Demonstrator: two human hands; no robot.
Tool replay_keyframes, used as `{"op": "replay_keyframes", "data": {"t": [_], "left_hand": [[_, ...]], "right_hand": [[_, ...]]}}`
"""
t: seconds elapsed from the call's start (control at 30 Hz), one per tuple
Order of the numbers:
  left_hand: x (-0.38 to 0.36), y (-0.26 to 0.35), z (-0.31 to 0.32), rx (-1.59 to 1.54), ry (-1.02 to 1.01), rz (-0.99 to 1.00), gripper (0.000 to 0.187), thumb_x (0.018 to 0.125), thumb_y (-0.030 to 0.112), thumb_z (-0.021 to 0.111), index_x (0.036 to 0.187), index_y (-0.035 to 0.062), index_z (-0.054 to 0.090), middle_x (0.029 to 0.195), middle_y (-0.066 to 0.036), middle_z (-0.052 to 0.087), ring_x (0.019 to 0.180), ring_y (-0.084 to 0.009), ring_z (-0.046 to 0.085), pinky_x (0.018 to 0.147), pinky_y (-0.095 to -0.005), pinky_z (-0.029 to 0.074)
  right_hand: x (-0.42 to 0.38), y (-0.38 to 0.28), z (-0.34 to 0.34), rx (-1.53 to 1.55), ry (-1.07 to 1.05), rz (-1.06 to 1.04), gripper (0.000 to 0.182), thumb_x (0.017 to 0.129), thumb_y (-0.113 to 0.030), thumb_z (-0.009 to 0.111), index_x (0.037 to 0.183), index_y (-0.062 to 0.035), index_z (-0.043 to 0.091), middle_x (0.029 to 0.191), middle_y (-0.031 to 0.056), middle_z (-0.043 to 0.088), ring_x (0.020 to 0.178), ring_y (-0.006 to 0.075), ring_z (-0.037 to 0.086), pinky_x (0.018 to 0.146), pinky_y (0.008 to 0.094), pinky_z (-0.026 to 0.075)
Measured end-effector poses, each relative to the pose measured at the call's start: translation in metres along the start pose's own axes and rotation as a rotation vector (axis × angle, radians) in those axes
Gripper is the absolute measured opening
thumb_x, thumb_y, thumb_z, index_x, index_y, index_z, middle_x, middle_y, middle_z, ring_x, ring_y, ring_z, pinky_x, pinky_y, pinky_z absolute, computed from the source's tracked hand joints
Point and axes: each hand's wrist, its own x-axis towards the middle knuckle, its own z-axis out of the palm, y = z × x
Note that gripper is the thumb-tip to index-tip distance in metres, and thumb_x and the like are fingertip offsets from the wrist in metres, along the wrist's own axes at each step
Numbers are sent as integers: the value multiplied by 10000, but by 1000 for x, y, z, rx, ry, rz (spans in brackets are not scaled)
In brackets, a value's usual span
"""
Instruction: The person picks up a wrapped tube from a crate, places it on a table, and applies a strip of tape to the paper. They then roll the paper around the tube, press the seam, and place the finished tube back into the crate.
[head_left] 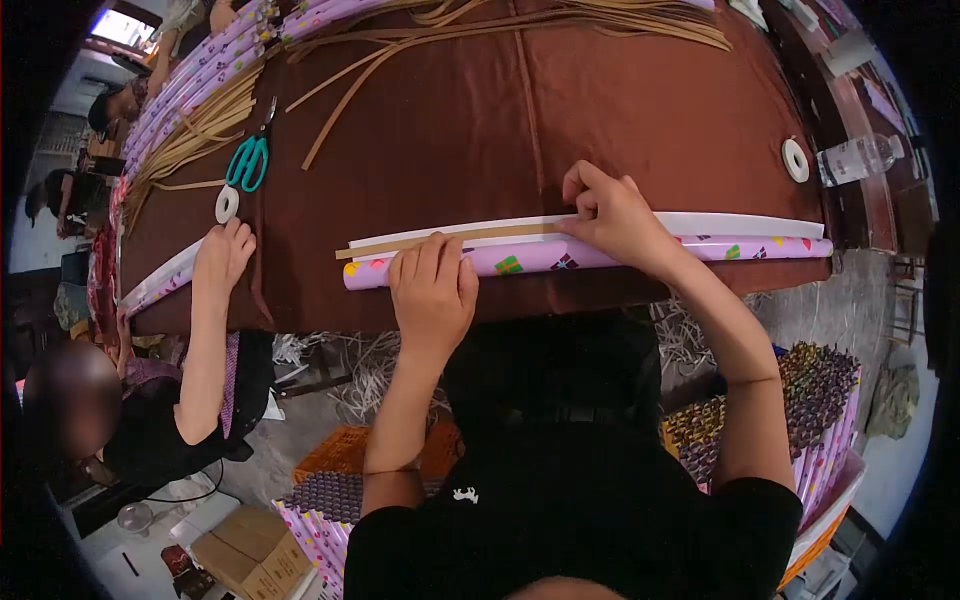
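Evidently, the left hand (pixel 433 298) (grip unclear) partly hides a tan strip (pixel 510 231) the right hand (pixel 617 218) pinches.

The person is wearing a black shirt (pixel 590 510), whose short sleeves (pixel 760 525) are ending above the elbows. A small white emblem (pixel 466 495), animal-like in shape, is showing on the left chest. Very dark clothing (pixel 550 375) is covering the lap, its details disappearing in shadow.
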Motion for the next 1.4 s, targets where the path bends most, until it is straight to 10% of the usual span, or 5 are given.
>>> {"op": "replay_keyframes", "data": {"t": [0.43, 0.63, 1.1, 1.2, 1.4], "left_hand": [[9, 14, -10, 105, -44, 22, 308, 810, 288, 662, 1000, 45, 657, 1040, -101, 616, 970, -284, 560, 902, -439, 406], [27, 46, 10, -156, -46, 226, 336, 763, 176, 626, 1018, -41, 645, 990, -126, 639, 956, -259, 590, 890, -383, 462], [28, 52, 6, -277, -231, 246, 461, 810, 65, 670, 1245, -21, 545, 1140, -158, 583, 1058, -316, 552, 942, -425, 446], [25, 52, 5, -247, -228, 252, 464, 807, 69, 677, 1245, -15, 547, 1153, -147, 585, 1065, -308, 553, 938, -423, 445], [17, 46, -1, -128, -232, 281, 442, 821, 137, 652, 1229, -14, 570, 1152, -132, 606, 1063, -275, 565, 931, -394, 461]], "right_hand": [[-2, 2, 6, -85, 48, -51, 349, 703, -70, 782, 914, -50, 506, 559, 76, 552, 511, 218, 543, 574, 337, 412], [-3, -2, 4, -155, 46, 2, 357, 732, -116, 754, 974, -75, 495, 566, 39, 559, 580, 233, 568, 761, 336, 368], [-12, -9, -12, -276, 91, -28, 327, 758, -134, 762, 953, -71, 508, 596, 18, 556, 572, 172, 554, 715, 311, 381], [-29, 1, -44, 274, -155, 205, 240, 847, -36, 691, 999, -47, 506, 644, -20, 521, 636, 19, 454, 590, 209, 351], [-100, 23, -136, 441, -107, 489, 202, 860, -56, 700, 1036, -48, 602, 689, -26, 586, 628, 41, 508, 561, 205, 365]]}}
